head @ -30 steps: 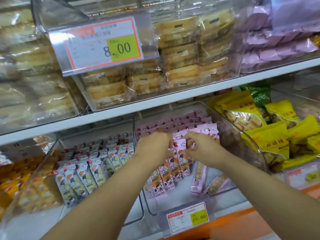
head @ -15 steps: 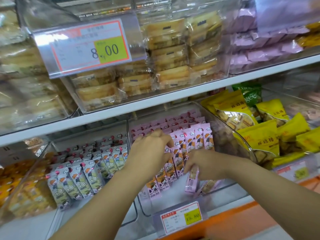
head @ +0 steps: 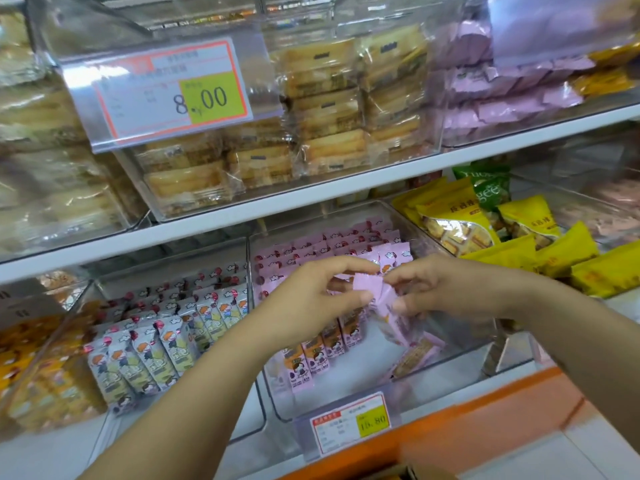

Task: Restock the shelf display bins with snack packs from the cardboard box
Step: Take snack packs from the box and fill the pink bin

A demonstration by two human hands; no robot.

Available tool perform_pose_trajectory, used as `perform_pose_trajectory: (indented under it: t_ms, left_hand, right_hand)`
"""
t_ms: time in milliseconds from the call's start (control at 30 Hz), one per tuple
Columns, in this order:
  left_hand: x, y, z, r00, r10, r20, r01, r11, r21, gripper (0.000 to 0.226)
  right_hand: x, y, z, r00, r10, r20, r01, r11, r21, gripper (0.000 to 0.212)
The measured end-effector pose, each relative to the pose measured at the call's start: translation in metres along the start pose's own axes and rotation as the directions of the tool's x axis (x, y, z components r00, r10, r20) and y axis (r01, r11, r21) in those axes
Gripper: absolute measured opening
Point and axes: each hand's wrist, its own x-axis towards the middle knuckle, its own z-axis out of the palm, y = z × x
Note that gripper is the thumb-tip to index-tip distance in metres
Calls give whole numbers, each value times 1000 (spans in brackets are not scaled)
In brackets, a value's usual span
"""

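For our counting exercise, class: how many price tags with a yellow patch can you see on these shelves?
2: the upper price tag hangs on the bread bin; the lower price tag fronts the pink-pack bin. Others may be hidden.

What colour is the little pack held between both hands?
Pale pink pack, seen best in the head view.

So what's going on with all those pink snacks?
Someone is filling a shop shelf. The left hand and right hand pinch one pink snack pack above the clear bin. At its back and left stand rows of pink packs; a couple of loose packs lie at its front right.
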Motion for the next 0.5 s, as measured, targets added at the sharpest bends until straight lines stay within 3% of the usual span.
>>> perform_pose_trajectory:
  t_ms: [100, 200, 267, 333, 400, 500]
  left_hand:
    - [-1, 9, 1, 1000, 13, 20, -11, 992, -125, 28]
    - [-5, 5, 0, 999, -29, -26, 27, 997, -71, 15]
    - [-11, 0, 0, 995, -70, -76, 73, 997, 29, 10]
    - [-18, -3, 1, 988, -90, -128, 109, 982, 153, 8]
    - [-22, -4, 1, 986, -99, -133, 128, 966, 223, 10]
    - [-24, -5, 2, 987, -110, -114, 135, 960, 245, 11]
  right_hand:
    - [-2, 5, 5, 1000, -13, -21, 16, 989, 145, 20]
    - [3, 13, 9, 995, 68, -67, -53, 978, 200, 15]
    - [8, 18, 10, 975, 210, -76, -206, 977, 49, 16]
    - [12, 22, 14, 918, 397, 3, -388, 898, -206, 25]
    - [18, 24, 19, 861, 505, 52, -436, 788, -436, 36]
    - [21, 21, 26, 859, 511, 25, -418, 729, -541, 42]
